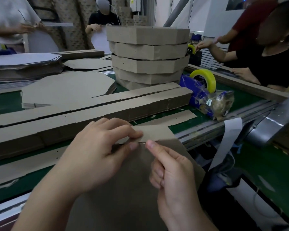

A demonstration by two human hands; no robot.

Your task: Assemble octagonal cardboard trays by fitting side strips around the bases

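A brown cardboard base (133, 185) tilts toward me at the table's near edge. Along its far edge stands the end of a side strip (157, 133). My left hand (97, 152) pinches that strip against the base edge with thumb and fingers. My right hand (172, 174) presses its thumb tip on the same seam, the other fingers curled. Another flat strip (178, 116) lies on the green table just behind. Stacks of long side strips (93, 110) run across the table beyond my hands.
A tall stack of finished octagonal trays (148, 55) stands at centre back. Flat octagonal bases (68, 87) lie to its left. A blue tape dispenser with yellow tape (203, 80) sits on the right. Other people work around the table; its metal edge (223, 125) runs at right.
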